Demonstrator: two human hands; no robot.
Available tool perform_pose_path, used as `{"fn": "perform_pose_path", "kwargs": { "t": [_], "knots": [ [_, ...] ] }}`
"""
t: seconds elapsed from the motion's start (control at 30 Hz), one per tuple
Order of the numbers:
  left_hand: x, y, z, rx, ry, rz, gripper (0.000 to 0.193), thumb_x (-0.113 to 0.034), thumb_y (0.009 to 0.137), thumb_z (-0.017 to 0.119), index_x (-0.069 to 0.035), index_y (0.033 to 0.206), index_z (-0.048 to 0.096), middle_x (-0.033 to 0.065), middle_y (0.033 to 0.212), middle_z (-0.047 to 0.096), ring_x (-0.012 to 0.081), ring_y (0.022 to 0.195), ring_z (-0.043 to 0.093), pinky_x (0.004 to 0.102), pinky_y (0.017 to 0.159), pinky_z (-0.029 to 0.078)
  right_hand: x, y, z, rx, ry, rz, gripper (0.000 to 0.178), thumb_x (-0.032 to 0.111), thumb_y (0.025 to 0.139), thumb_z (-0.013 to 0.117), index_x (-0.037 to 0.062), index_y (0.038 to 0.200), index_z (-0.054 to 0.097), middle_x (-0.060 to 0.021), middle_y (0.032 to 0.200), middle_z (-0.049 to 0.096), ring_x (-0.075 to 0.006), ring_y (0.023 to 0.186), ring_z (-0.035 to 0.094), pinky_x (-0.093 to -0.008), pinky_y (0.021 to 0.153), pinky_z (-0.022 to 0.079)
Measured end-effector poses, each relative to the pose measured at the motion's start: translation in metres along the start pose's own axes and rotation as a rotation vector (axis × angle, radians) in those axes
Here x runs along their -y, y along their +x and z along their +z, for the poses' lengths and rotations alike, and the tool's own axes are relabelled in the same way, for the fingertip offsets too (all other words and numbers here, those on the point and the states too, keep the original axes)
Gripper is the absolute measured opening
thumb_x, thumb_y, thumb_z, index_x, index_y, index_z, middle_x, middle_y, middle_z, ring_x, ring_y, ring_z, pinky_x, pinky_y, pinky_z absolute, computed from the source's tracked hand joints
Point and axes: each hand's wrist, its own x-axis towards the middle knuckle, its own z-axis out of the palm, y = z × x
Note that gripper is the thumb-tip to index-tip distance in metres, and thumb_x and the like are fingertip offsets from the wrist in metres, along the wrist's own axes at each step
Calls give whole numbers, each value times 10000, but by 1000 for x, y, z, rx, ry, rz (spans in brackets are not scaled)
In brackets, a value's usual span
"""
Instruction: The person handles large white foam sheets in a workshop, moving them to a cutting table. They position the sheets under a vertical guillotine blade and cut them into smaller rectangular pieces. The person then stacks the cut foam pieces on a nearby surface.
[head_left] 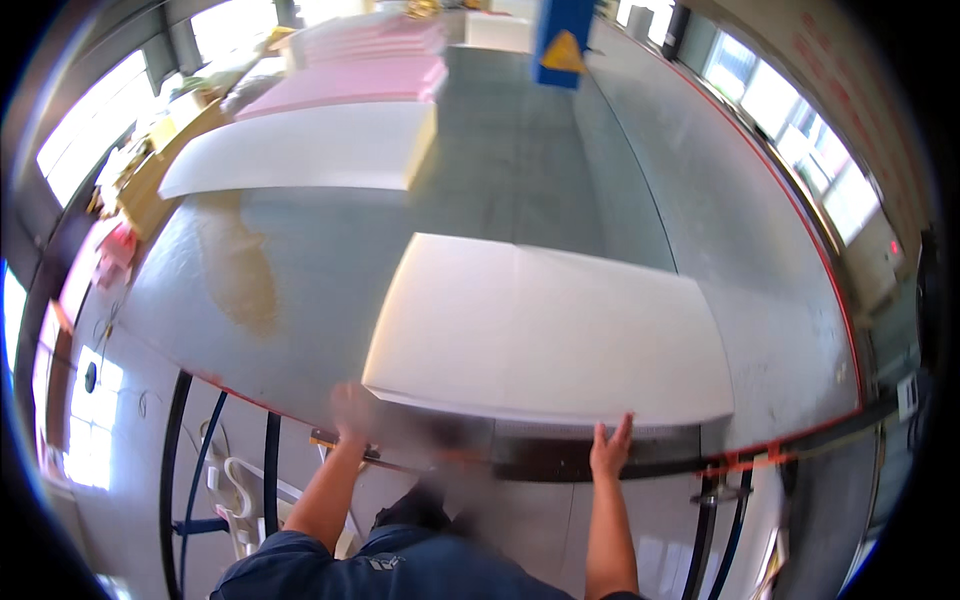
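Observation:
A large white rectangular slab (pixel 560 335), foam-like in look, lies flat on the grey table near its front edge. My left hand (pixel 352 411) is smeared by motion at the slab's near left corner, and its fingers cannot be made out. Beside it, a dark blurred shape (pixel 430 437) runs along the table's front edge; its kind is unclear. My right hand (pixel 611 448) is at the slab's near edge toward the right, fingers stretched upward and thumb apart. Whether its fingertips touch the slab is hard to tell.
Farther back on the left of the grey table (pixel 520 150) lies another white slab (pixel 300 150), with stacked pink sheets (pixel 350 80) behind it. A blue post (pixel 562 40) with a yellow triangle stands at the far side. A brown stain (pixel 238 265) marks the tabletop.

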Motion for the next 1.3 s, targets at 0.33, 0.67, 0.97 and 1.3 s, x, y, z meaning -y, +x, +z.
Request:
{"fn": "perform_pose_path", "kwargs": {
  "t": [0.33,0.67,0.97,1.3],
  "knots": [
    [-38,7,-6,195,317,-13,382,-361,887,636,14,820,611,88,691,618,181,528,597,315,434,496,94,-116,32,612,778,549,530,506,891,581,-14,975,646,-98,895,683,-172,817,665,-304,699,530],
    [7,85,-181,135,262,-26,367,-398,915,537,-68,820,668,88,715,630,231,639,555,379,605,457,134,-113,67,379,888,1001,629,659,787,610,49,651,540,-90,572,564,-198,505,599,-298,439,495],
    [6,157,-178,-100,659,296,407,-326,940,536,-33,1222,550,131,1196,572,274,1163,490,406,1014,371,182,-92,-1,19,663,684,491,393,884,564,-73,731,560,-129,548,586,-196,447,561,-345,481,464],
    [-237,91,119,812,-707,40,587,-365,941,444,-16,1406,366,136,1456,367,286,1316,376,468,1105,244,291,-244,-339,47,931,602,579,488,917,556,9,593,586,-78,472,515,-159,392,493,-312,421,430]
  ]
}}
